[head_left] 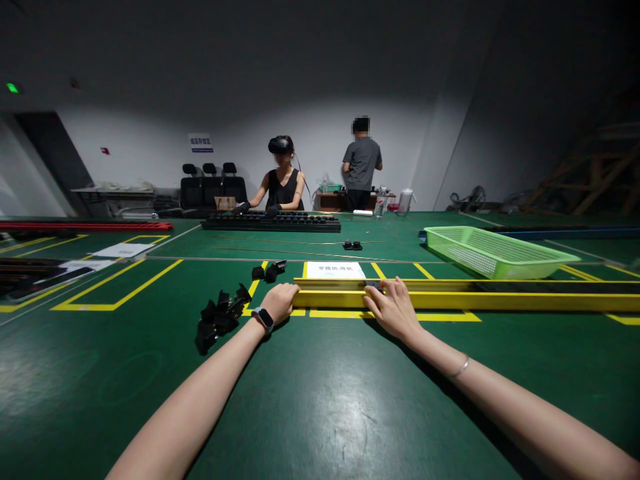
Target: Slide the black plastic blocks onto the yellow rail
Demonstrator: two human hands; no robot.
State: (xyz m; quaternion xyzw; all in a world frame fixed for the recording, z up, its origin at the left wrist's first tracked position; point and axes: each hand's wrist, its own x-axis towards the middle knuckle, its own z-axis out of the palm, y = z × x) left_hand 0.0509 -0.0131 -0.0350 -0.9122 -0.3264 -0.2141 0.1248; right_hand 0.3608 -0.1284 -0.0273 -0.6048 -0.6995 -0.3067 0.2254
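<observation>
Green tabletop (320, 413) nearest, bare in front of the hands. Yellow rail (510, 303) lies across it, running off to the right. Left hand (279, 302) curled round the rail's left end, fingers gripping. Right hand (396, 313) farther right, fingers bent over the rail at a small dark piece (374, 284) between its long edges; whether they pinch it or merely rest there, cannot tell. Heap of black parts (220, 320) just left of the left hand; green basket (505, 270) far right. Judgement: keep left grip firm, rail flat; guide the piece level, in line with the edges, lest it tilt or bind.
</observation>
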